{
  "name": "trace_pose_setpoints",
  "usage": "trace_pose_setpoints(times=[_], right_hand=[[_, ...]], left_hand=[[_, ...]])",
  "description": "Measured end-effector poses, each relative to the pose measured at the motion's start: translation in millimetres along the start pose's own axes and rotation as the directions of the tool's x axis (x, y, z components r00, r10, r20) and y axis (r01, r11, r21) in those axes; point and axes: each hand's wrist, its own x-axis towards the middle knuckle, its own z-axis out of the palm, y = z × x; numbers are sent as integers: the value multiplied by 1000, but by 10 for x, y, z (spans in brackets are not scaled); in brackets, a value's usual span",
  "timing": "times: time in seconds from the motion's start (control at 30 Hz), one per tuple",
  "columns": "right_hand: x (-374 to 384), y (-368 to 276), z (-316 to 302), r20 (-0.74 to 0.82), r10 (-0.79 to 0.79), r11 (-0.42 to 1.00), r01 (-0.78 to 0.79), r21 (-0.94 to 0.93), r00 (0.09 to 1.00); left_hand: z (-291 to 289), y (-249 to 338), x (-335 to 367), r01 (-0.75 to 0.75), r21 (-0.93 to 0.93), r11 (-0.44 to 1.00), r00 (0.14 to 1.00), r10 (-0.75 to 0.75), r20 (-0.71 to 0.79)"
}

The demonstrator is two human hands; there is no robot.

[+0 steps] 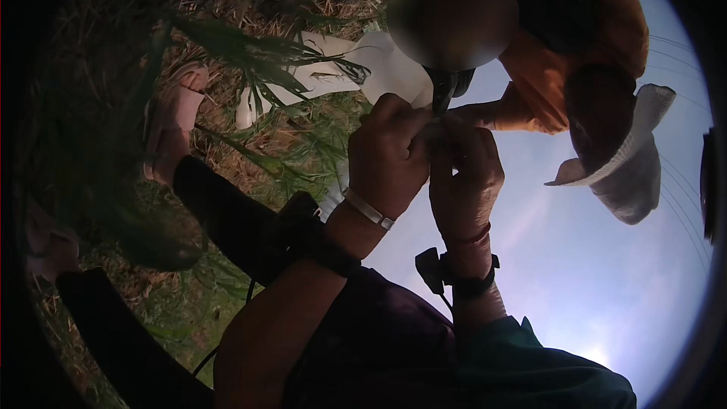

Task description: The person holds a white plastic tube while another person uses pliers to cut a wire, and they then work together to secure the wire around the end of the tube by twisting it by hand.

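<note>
Close together in the middle of the view are my left hand [388, 150] and my right hand [466, 174], fingertips meeting. Both are closed, with thumbs and fingers pinched. Whatever lies between the fingertips is too dark and small to name. A narrow dark piece [441, 89] rises just above the fingertips; I cannot tell whether either hand grips it. A silver bracelet [367, 209] circles my left wrist, and a dark red cord [477, 236] circles my right. Each forearm also wears a black strapped device.
Another person in an orange top [541, 91] and a pale brimmed hat [628, 155] is very near, an arm reaching toward my hands. A dark, blurred round shape [454, 23] hangs above. Green leaves [257, 60], dry grass, pale cloth [326, 68] and pink shoes [176, 117] lie left.
</note>
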Motion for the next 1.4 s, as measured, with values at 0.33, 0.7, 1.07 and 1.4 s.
trace_pose_setpoints(times=[0.33,0.7,1.07,1.4], right_hand=[[-75,-42,-169,-49,29,998,-32,-54,998],[-145,121,-148,-75,17,998,-21,-53,997],[-81,224,102,-55,100,993,-97,64,993],[78,115,231,-11,92,989,-90,120,996]], left_hand=[[102,142,-73,-92,-70,993,995,89,-50],[190,41,-149,-133,-25,991,991,133,-18],[89,-62,-3,-183,130,974,981,172,86],[-86,-177,144,-177,73,982,984,173,49]])
